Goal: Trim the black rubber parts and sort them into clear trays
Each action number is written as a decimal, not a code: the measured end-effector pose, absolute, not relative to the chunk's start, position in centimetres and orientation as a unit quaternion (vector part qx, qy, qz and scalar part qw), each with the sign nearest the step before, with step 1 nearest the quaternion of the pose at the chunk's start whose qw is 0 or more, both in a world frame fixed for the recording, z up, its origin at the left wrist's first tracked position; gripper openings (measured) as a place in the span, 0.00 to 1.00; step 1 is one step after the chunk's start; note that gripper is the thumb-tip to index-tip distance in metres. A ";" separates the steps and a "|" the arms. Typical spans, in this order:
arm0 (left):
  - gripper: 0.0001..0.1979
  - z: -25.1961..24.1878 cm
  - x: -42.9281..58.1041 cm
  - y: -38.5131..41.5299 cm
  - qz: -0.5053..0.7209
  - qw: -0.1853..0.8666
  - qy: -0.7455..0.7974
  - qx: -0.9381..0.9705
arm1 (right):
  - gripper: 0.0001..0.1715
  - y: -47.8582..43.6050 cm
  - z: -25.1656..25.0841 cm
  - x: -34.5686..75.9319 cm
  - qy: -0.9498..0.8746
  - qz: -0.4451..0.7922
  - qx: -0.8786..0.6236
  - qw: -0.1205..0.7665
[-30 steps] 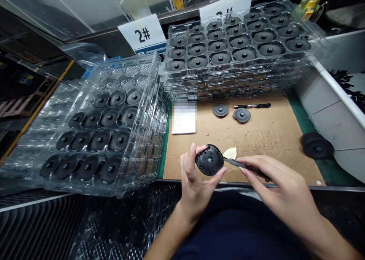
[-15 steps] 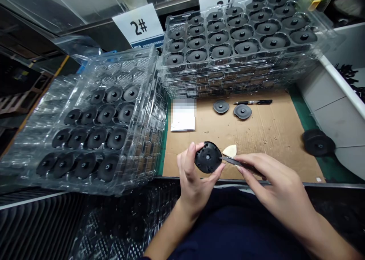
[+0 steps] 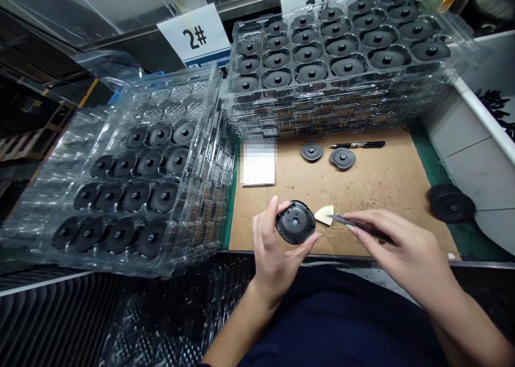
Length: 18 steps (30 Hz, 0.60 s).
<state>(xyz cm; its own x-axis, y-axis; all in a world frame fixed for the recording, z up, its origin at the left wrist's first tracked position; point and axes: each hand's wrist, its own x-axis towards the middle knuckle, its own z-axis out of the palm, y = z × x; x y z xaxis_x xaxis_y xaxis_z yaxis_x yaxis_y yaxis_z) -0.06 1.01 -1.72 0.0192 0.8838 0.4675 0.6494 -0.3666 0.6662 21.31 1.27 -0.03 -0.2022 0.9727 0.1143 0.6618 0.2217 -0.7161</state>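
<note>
My left hand (image 3: 273, 254) grips a round black plastic disc (image 3: 295, 222) by its rim, with the ribbed centre hub facing up. My right hand (image 3: 402, 243) holds a slim dark-handled knife (image 3: 358, 223) between its fingers. The blade tip is a little right of the disc, not touching it, and lies over a cream-coloured scrap (image 3: 324, 215) on the cardboard sheet (image 3: 374, 195). Two similar black discs (image 3: 342, 158) lie further back on the cardboard, next to a black pen (image 3: 358, 145).
Clear plastic trays of black discs stand to the left (image 3: 193, 233) and in a tall stack behind (image 3: 333, 109). A "2#" card (image 3: 193, 34) stands at the back. A white sheet (image 3: 258, 166) lies on the cardboard. Stacked black discs (image 3: 451, 205) sit on the green mat by a white bin (image 3: 475, 152).
My right hand has moved right and slightly up, taking the blade off the disc's edge. My left hand has turned the disc slightly.
</note>
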 end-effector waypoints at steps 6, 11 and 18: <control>0.16 -0.5 0.0 1.0 0.249 0.443 0.563 0.651 | 0.19 3.3 -8.3 27.0 -0.680 0.105 -0.680 0.253; 0.11 2.4 -1.8 0.7 0.176 0.455 0.611 0.624 | 0.29 4.1 -11.9 27.0 -0.696 -0.004 -0.666 0.266; 0.14 12.3 -9.7 3.7 0.051 0.212 0.732 0.645 | 0.15 3.3 -13.2 23.0 -0.764 0.181 -0.522 0.333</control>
